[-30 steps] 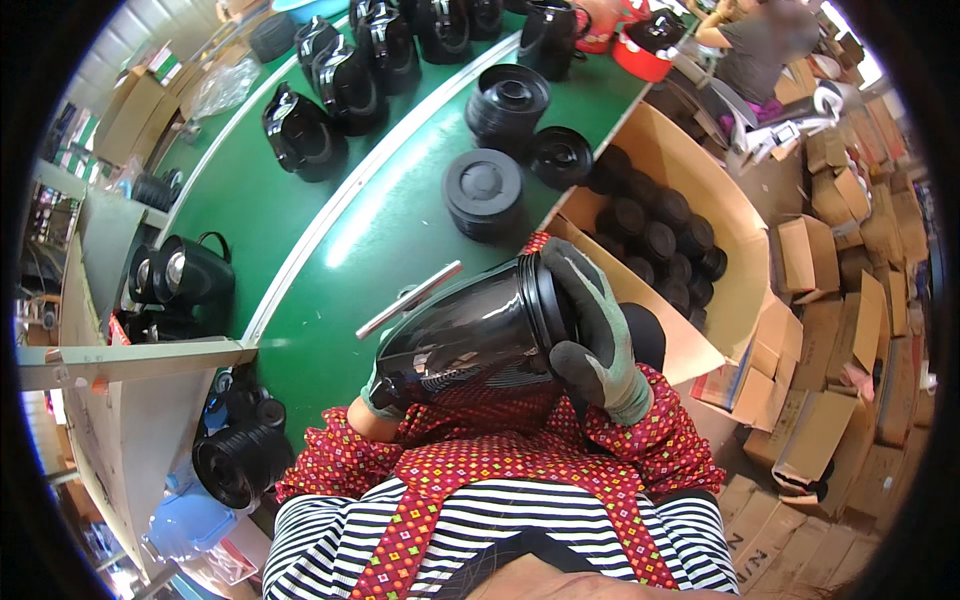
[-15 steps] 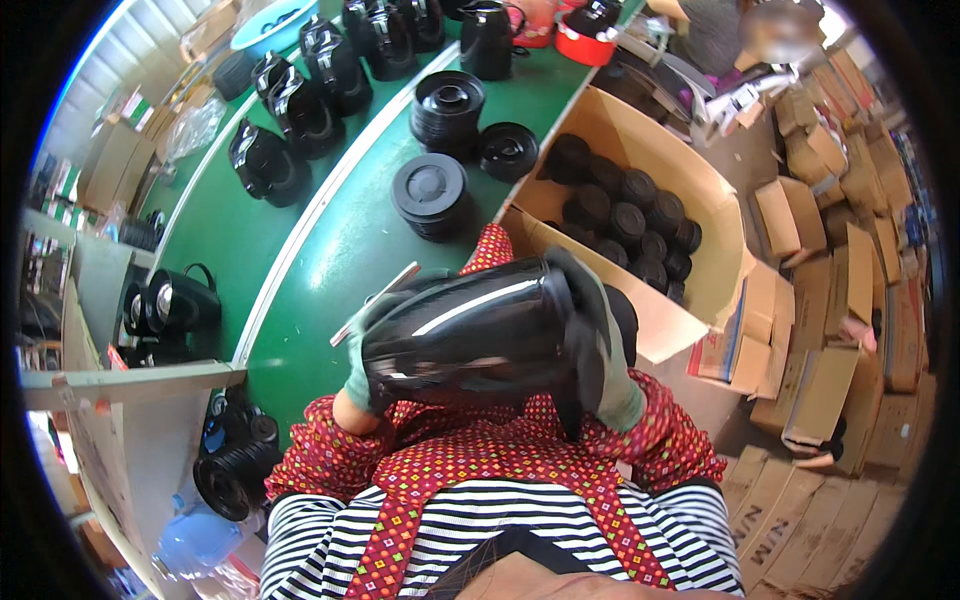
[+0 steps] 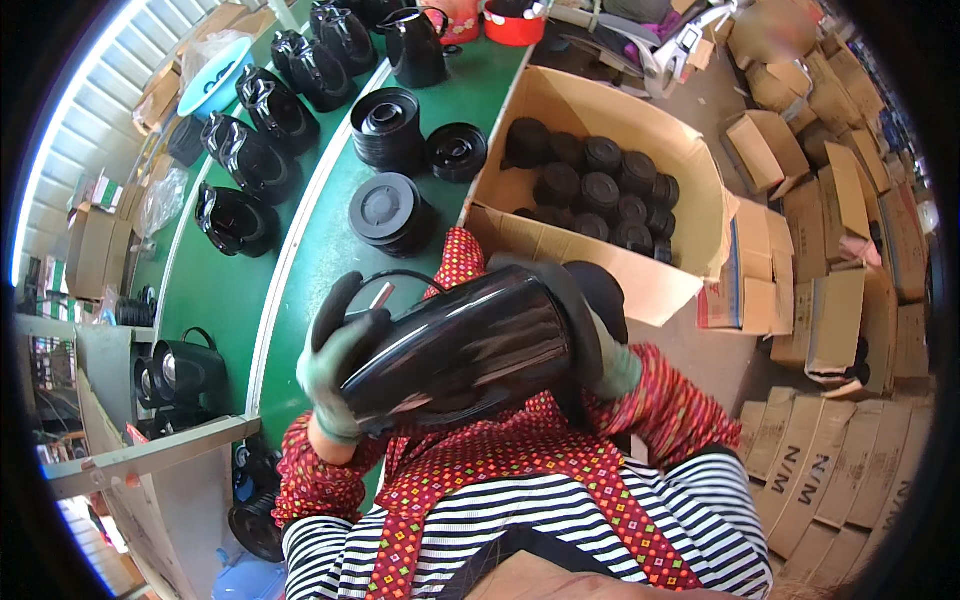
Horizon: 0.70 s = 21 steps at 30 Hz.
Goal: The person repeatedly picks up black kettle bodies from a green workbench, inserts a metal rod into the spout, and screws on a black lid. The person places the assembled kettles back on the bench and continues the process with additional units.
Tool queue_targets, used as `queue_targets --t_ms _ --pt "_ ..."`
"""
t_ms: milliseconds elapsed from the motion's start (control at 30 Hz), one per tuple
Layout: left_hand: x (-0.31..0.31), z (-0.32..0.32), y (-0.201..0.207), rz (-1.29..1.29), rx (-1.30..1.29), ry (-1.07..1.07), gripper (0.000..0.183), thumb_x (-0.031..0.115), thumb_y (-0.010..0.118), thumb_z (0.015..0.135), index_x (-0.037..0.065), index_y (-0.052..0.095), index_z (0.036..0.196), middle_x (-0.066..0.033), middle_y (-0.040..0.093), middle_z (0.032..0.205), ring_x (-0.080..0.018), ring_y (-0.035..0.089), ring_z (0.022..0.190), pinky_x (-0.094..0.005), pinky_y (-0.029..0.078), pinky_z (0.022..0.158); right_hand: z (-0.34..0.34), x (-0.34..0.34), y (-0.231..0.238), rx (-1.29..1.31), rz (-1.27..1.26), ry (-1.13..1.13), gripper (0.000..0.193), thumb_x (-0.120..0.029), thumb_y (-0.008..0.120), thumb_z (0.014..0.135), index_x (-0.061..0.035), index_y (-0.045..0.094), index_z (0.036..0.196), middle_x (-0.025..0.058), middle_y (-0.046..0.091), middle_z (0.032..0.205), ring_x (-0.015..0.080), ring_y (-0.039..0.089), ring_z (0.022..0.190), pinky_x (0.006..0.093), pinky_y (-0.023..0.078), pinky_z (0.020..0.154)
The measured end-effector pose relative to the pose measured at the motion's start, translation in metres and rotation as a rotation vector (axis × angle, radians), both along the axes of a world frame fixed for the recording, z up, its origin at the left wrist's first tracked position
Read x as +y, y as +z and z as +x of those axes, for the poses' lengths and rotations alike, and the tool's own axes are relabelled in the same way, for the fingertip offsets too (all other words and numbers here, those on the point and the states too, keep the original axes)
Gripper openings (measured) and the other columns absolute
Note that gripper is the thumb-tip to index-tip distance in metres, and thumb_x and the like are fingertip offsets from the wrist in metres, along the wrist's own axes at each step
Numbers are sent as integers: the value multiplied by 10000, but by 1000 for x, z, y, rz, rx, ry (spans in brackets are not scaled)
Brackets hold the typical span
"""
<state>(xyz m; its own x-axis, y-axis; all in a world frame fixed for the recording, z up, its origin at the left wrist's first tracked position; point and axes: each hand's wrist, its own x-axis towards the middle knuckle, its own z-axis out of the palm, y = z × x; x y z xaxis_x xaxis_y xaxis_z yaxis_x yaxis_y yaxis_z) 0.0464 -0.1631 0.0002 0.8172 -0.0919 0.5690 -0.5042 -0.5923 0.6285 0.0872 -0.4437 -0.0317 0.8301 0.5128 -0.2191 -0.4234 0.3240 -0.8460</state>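
A glossy black jug (image 3: 470, 345) lies slantwise across my lap, its left end lower than its right. My left hand (image 3: 335, 365), in a grey-green glove with dark fingers, is bent at the jug's lower left end, somewhat smeared by motion. A short pale, flat stick (image 3: 381, 296) pokes out between its fingers. Behind the jug a thin black loop (image 3: 405, 275) arches up, perhaps its handle. My right hand (image 3: 612, 360), gloved alike, wraps the jug's right end; dark glove fingers merge with the black surface. A dark round thing (image 3: 597, 297) shows just beyond that hand.
On the green table (image 3: 330, 230) stand stacked black lids (image 3: 387, 212), a taller stack of black rings (image 3: 386, 130) and several black jugs (image 3: 240, 222). An open carton (image 3: 690, 150) of black round parts (image 3: 600, 190) adjoins it at right. Flattened cartons (image 3: 830, 470) cover the floor.
My view has shifted, so the table things sit further left. The jug's left end has dropped. My left hand's fingers have lifted and the stick shows less of its length.
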Motion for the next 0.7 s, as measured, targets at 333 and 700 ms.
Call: queue_targets --t_ms 333,700 --pt "2 7 -15 -238 213 -65 412 106 840 823 -88 715 1164 -269 691 1323 -311 743 1096 -387 569 1009 -6 3 -31 -521 105 -169 718 -472 537 1098 -53 324 1640 143 311 1695 278 460 1479 401 363 1230" --pt "68 14 -146 -161 487 -131 645 198 920 760 -68 666 1290 -168 725 1275 -226 699 1143 -380 555 1021 4 7 -37 -682 -16 -227 860 -606 508 1061 -35 273 1660 169 301 1706 303 337 1554 430 314 1257"
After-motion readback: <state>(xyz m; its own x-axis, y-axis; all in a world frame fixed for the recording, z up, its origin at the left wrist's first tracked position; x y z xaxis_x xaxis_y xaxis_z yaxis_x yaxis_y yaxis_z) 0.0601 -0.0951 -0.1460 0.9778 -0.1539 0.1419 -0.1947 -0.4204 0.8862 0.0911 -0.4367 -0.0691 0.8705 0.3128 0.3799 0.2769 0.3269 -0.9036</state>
